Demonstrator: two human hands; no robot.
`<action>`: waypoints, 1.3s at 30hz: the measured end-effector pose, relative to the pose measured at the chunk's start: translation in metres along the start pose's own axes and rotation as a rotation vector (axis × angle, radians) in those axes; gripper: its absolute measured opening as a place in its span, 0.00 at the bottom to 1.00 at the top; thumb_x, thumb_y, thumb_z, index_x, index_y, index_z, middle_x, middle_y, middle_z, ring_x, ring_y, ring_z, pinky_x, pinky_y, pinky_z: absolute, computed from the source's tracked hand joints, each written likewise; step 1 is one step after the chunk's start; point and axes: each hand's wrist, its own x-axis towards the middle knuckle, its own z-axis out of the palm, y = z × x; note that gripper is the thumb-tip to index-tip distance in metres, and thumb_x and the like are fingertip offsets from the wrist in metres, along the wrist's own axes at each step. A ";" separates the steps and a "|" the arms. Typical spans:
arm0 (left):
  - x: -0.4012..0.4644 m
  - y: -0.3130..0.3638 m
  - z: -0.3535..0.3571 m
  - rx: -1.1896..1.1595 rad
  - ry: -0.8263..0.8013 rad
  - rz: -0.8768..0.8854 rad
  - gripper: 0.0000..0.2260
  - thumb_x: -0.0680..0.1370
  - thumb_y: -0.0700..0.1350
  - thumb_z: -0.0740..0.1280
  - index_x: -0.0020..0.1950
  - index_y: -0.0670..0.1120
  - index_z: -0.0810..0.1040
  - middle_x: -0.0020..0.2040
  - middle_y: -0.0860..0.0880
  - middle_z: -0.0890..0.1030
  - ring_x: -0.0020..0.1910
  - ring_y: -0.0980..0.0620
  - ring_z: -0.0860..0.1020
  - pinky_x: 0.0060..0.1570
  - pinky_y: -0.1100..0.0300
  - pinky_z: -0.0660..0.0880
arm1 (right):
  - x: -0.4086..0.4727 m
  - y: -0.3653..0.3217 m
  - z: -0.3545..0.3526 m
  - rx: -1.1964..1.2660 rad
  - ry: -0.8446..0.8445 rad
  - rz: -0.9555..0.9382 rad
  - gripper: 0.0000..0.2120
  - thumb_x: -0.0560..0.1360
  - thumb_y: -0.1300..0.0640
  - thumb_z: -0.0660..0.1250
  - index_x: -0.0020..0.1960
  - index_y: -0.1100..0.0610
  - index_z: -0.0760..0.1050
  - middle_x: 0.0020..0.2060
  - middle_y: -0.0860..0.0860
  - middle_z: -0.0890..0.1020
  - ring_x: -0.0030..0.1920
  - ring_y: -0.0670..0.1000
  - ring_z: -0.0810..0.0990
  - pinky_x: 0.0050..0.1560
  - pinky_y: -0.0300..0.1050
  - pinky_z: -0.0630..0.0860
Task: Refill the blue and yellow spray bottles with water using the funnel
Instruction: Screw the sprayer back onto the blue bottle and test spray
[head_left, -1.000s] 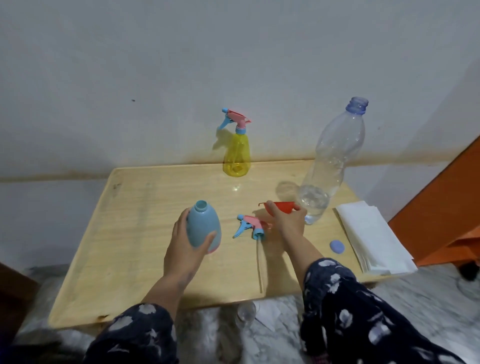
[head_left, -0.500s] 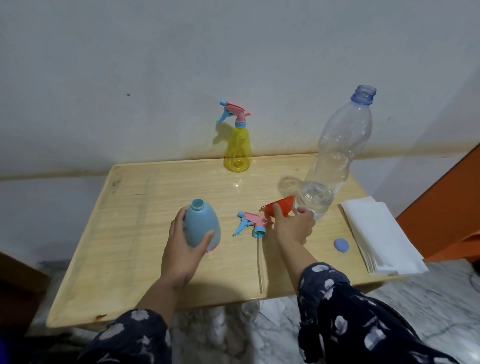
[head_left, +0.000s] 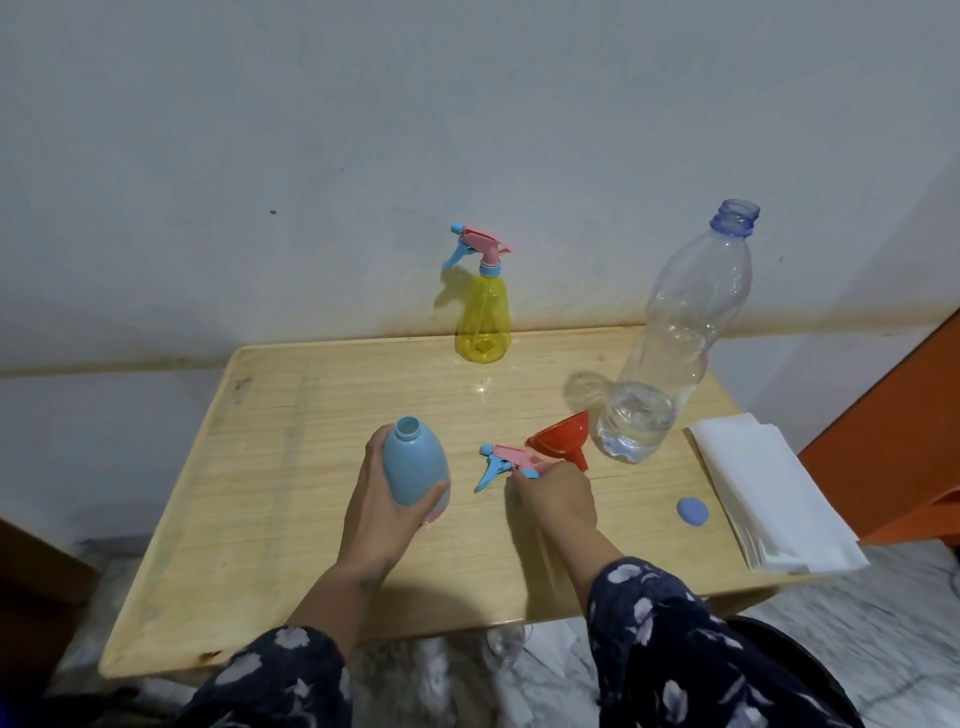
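The blue spray bottle (head_left: 415, 467) stands upright on the wooden table (head_left: 291, 467) with its neck uncovered, and my left hand (head_left: 379, 519) grips its body. Its pink and blue spray head (head_left: 501, 460) lies on the table just to the right. My right hand (head_left: 556, 501) pinches the red funnel (head_left: 561, 436) near its spout, with the funnel tilted just above the spray head. The yellow spray bottle (head_left: 483, 322), spray head on, stands at the table's back edge. A clear, uncapped water bottle (head_left: 670, 353) holding a little water stands at the right.
A blue bottle cap (head_left: 692, 512) lies on the table right of my right hand. A stack of white napkins (head_left: 763, 493) sits at the table's right edge. Orange furniture (head_left: 904, 441) stands beyond it, and a wall rises close behind.
My right hand has taken the funnel from beside the water bottle and drawn it back toward the spray head, tilting it up. My left hand keeps holding the blue bottle.
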 end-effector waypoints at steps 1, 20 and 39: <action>-0.001 0.002 -0.001 0.001 0.018 0.009 0.39 0.69 0.50 0.78 0.59 0.80 0.53 0.63 0.58 0.69 0.58 0.50 0.74 0.51 0.48 0.80 | -0.001 -0.002 -0.001 0.032 -0.014 -0.007 0.08 0.73 0.51 0.67 0.43 0.56 0.78 0.40 0.51 0.82 0.40 0.51 0.79 0.37 0.42 0.73; -0.027 0.046 -0.023 0.207 -0.158 -0.011 0.39 0.60 0.62 0.72 0.69 0.68 0.61 0.60 0.59 0.74 0.52 0.53 0.76 0.50 0.54 0.76 | -0.058 -0.160 -0.088 1.045 -0.085 -0.375 0.18 0.70 0.65 0.73 0.58 0.67 0.73 0.46 0.60 0.81 0.39 0.52 0.83 0.42 0.42 0.82; -0.027 0.082 -0.024 0.024 -0.253 0.038 0.36 0.60 0.62 0.74 0.65 0.73 0.62 0.58 0.58 0.75 0.51 0.53 0.77 0.49 0.50 0.80 | -0.086 -0.177 -0.102 1.108 0.029 -0.572 0.14 0.70 0.65 0.74 0.48 0.57 0.70 0.53 0.62 0.79 0.50 0.59 0.84 0.52 0.50 0.82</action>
